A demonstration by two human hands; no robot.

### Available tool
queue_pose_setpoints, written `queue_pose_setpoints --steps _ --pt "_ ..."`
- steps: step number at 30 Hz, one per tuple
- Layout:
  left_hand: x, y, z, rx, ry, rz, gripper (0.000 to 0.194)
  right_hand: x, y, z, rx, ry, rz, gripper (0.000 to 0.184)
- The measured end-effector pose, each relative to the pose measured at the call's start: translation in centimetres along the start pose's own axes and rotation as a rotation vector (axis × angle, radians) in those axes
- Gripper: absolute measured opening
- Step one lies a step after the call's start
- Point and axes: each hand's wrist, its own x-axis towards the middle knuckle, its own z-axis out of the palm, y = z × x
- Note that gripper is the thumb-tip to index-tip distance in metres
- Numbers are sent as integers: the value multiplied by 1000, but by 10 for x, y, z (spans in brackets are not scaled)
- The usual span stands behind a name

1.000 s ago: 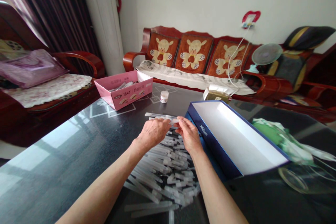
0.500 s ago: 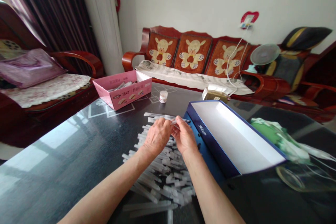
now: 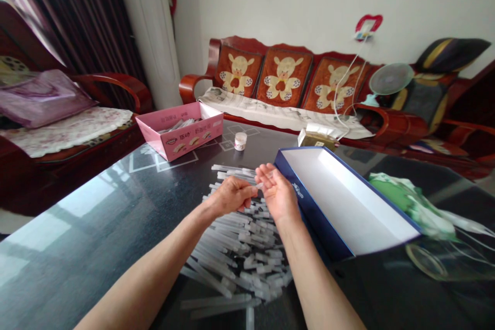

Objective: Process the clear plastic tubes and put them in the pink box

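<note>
A heap of several clear plastic tubes (image 3: pixel 240 247) lies on the dark glass table (image 3: pixel 96 227). Above the far end of the heap my left hand (image 3: pixel 231 196) is closed in a pinch on one small clear tube (image 3: pixel 260 184). My right hand (image 3: pixel 277 193) faces it, palm turned up and fingers partly spread, its fingertips touching the same tube. Just right of my right hand stands a long blue box (image 3: pixel 309 206) with a white inside.
A pink cardboard box (image 3: pixel 181 136) holding more tubes stands at the far left of the table, a small white jar (image 3: pixel 241 141) and a gold packet (image 3: pixel 315 139) behind. Green-white plastic wrapping (image 3: pixel 413 203) lies at the right. Wooden sofas surround the table.
My hands were pressed together over the tube; now the right hand has turned palm-up and its fingers have spread, while the left still pinches the tube.
</note>
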Motion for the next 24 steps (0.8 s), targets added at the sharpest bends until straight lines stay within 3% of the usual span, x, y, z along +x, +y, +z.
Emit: queue_pose_setpoints --steps 2,5,8,12,15,18,24 --pt "1 -3 -3 -118 -21 -19 36 5 -11 -7 14 2 -60 22" --pt "2 -7 -3 129 156 108 36 9 -16 -16 -119 37 -122 30" --pt "2 -11 -3 467 204 194 27 10 -6 -23 -496 39 -157 39" --pt "1 -19 -4 740 131 210 24 9 8 -32 -1138 -74 -298 32" --pt "3 -27 -3 872 48 241 26 7 14 -36 -1466 -182 -450 29" --pt "5 -33 -1 940 -11 281 27 5 16 -38 -1567 -257 -438 30" --pt "12 -34 -2 894 -49 328 27 3 18 -46 -1560 -354 -436 23"
